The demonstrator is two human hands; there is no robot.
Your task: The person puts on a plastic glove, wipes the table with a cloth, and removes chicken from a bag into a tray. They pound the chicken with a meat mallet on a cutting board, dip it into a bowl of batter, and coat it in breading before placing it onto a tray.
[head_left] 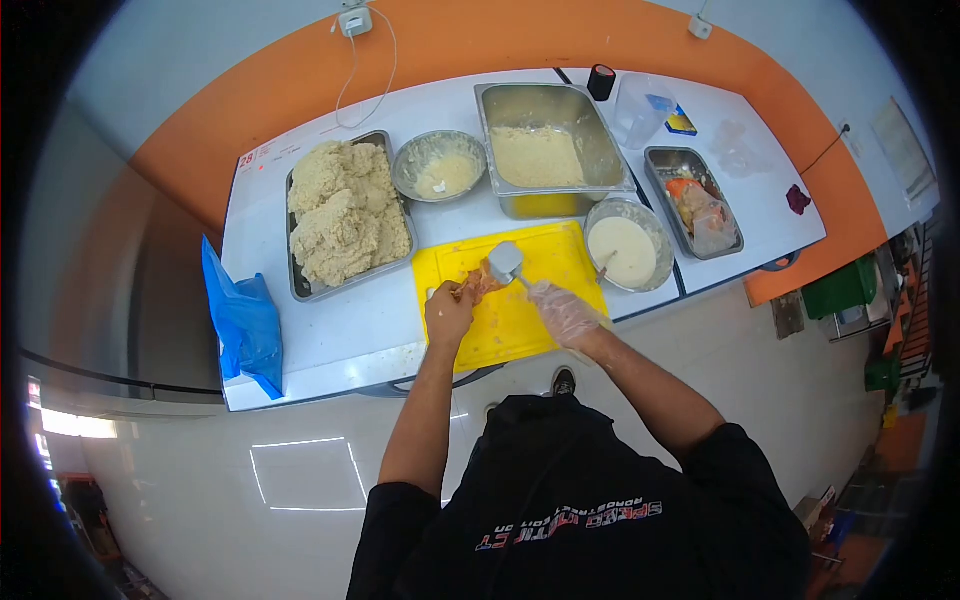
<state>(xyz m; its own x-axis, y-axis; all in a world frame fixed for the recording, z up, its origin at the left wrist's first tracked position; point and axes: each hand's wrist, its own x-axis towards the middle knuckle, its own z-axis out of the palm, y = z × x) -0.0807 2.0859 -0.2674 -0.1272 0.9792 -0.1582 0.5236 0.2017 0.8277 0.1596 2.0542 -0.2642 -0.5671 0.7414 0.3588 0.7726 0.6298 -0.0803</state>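
One hand, the bare left [448, 316], pinches the meat [480, 284] between its fingers on the yellow board [500, 335], seemingly to steady it by the mallet [506, 260], whose handle the gloved right hand [565, 312] grips.

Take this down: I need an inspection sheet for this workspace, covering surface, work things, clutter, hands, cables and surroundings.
Surface: white table with smears along its near edge; yellow cutting board spotted with residue.
Work things: raw meat on the board; mallet with its head at the meat, contact unclear; crumb-filled tray left; bowl of pale liquid right.
Clutter: blue plastic bag at the left end.
Hands: left hand, bare, holds the meat; right hand, gloved, grips the mallet.
Cables: white cable hangs from the wall to the table.
Surroundings: orange-and-white wall, pale floor.
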